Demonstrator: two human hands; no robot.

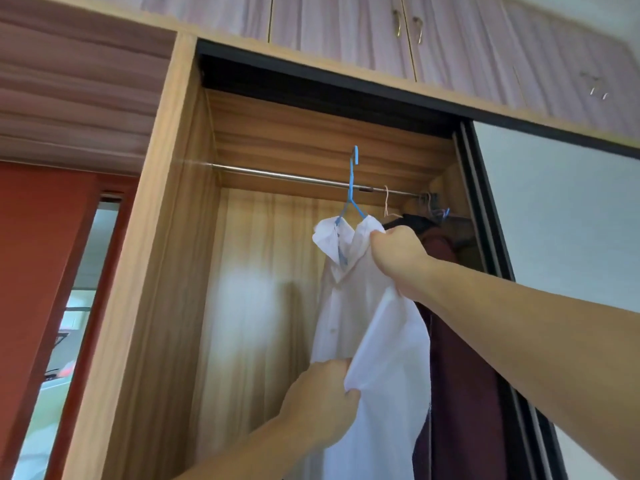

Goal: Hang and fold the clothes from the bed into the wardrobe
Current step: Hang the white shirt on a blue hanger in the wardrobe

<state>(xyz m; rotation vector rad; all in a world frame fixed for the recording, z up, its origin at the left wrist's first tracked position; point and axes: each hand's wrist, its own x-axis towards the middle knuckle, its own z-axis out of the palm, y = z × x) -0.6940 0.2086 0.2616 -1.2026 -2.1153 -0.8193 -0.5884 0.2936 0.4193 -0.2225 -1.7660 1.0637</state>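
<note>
While your right hand (pixel 393 252) is gripping the shoulder, the hook is riding above the rail, not yet on it.

Your right fingers are curling tight round the white shirt (pixel 363 323) at its right shoulder, just below the collar, so the cloth and probably the arm of the blue hanger (pixel 352 188) are bunching inside that fist. Your left hand (pixel 320 400) is pinching a fold of the shirt's front lower down, fingers closed on fabric. Outward from the right fist, the hanger's stem is running nearly straight up, long axis vertical, and its hook is sitting above and seemingly in front of the steel rail (pixel 277 175); whether it is touching, I cannot tell. Your right hand is the nearer one to the rail. Dark garments (pixel 460 341) are hanging just right of the shirt inside the wardrobe (pixel 166 237). Judgement: the hook needs lowering over the rail.
</note>
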